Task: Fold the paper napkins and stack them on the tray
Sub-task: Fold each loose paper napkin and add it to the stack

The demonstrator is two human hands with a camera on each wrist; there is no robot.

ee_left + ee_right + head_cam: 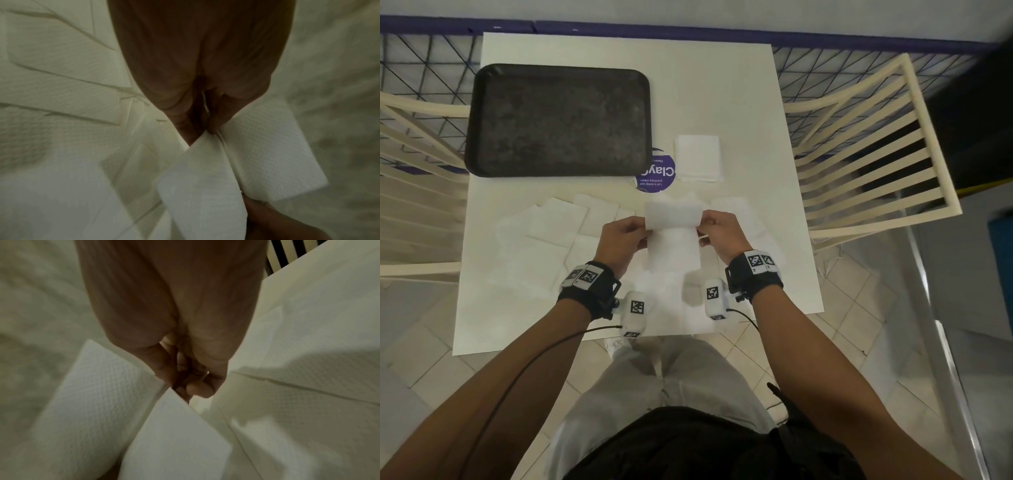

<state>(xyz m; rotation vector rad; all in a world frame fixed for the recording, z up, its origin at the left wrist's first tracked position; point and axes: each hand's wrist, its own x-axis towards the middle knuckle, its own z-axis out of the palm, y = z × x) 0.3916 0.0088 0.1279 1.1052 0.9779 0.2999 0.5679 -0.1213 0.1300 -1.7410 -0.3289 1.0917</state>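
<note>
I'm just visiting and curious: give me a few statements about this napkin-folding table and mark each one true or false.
1. Both the left hand and the right hand pinch one paper napkin. True.
2. The black tray already holds a stack of napkins. False: nothing lies on it.
3. A folded napkin lies on the table to the right of the tray. True.
4. The purple round sticker is on the chair. False: it is on the table, partly under the tray.

Right hand (174,331) pinching napkin (115,402)
</note>
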